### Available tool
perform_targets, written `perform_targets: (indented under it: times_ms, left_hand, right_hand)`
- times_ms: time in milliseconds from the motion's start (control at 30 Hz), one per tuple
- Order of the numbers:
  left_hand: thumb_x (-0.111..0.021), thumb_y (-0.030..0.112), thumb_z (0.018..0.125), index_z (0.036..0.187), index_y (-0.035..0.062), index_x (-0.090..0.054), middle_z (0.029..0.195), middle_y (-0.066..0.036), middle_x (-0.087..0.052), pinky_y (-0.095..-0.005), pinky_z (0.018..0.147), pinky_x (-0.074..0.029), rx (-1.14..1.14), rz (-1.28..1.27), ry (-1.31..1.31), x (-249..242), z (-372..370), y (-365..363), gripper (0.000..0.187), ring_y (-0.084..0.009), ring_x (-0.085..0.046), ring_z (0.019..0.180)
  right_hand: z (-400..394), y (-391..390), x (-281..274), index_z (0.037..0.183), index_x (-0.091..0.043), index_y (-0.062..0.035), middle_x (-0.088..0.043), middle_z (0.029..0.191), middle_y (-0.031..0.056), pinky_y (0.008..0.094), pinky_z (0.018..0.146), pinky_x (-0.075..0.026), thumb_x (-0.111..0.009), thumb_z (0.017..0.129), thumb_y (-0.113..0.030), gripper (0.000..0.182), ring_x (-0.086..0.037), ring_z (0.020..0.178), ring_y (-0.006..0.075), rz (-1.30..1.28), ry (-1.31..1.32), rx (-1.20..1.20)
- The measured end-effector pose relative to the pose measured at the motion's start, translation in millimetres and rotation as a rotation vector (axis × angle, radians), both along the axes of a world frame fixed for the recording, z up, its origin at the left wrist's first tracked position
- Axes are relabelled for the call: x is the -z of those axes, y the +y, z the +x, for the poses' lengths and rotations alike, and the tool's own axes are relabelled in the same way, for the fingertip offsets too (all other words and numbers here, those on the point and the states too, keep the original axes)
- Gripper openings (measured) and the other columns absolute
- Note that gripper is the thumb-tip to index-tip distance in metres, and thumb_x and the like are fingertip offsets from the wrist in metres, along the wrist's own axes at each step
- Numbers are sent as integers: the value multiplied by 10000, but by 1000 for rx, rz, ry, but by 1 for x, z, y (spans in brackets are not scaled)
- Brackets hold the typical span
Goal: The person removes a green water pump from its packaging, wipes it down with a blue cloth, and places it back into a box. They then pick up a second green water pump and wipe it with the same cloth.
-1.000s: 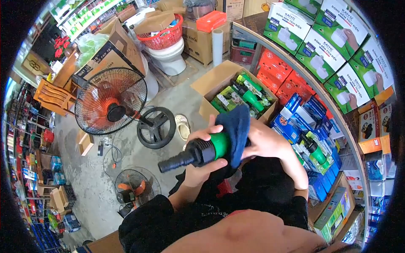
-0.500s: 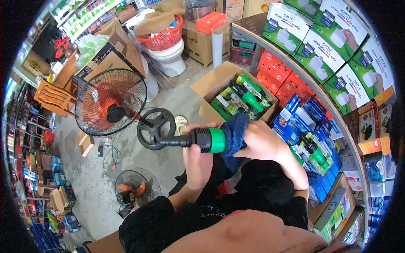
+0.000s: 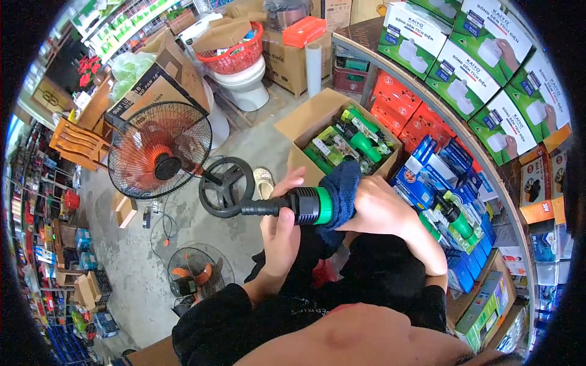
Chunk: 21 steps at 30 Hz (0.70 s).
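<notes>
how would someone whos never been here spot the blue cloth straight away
Find the open cardboard box of green packs near the middle of the view. Just below it, the person's right hand holds the cloth against the green end of a green-and-black tool. It is soft, dark-blue, bunched fabric, unlike the stiff, printed blue boxes to its right.

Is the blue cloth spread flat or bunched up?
Bunched: the blue cloth shows thick folds, held by the right hand against the green-black fitting.

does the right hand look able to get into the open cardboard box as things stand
Probably not without letting go: the open cardboard box is nearby, but the right hand grips the blue cloth around the black-and-green device.
</notes>
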<state>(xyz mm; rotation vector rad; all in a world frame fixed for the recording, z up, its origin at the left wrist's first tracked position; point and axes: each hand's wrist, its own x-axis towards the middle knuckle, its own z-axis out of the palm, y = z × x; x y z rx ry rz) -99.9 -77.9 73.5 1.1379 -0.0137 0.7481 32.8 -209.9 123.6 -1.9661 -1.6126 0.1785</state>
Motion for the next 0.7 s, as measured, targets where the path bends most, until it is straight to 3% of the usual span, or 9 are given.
perform_targets:
  times_ms: [167,233,467,533,700]
  left_hand:
    - [-499,376,940,1240,-4,-497,1379,-214,-409,-475,1123,-104,-16,131,21,1,-1,-1,484,-334,-228,1380]
    - [-509,374,931,1238,9,-510,1396,-205,-399,-496,1124,-72,28,185,45,3,-1,0,476,-355,-181,1395]
    - [-561,349,902,1245,46,-518,1431,-184,-366,-507,1118,-48,136,306,107,-3,-4,0,459,-371,-118,1410]
    - [-566,343,900,1245,50,-519,1445,-181,-345,-504,1119,-46,149,307,98,-5,-3,0,455,-372,-98,1414]
    - [-586,333,891,1242,58,-524,1470,-181,-294,-496,1120,-53,166,291,115,-5,-1,-1,451,-376,-79,1415]
  right_hand:
    - [-2,3,-4,848,-601,-29,-629,820,181,440,668,-498,-768,648,-261,349,-608,785,379,54,67,-64]
    - [-4,3,-4,831,-610,-40,-634,797,134,416,635,-480,-813,584,-227,371,-616,751,357,35,52,-57]
    - [-5,0,-7,791,-596,-17,-620,751,172,435,627,-495,-788,613,-305,389,-612,715,378,30,42,-43]
    - [-6,-1,-3,790,-612,-49,-621,733,122,409,590,-466,-823,535,-256,390,-614,695,349,63,26,-19]
    - [-5,0,-3,782,-607,-51,-619,729,120,409,583,-463,-823,546,-263,384,-612,688,349,100,33,-21]
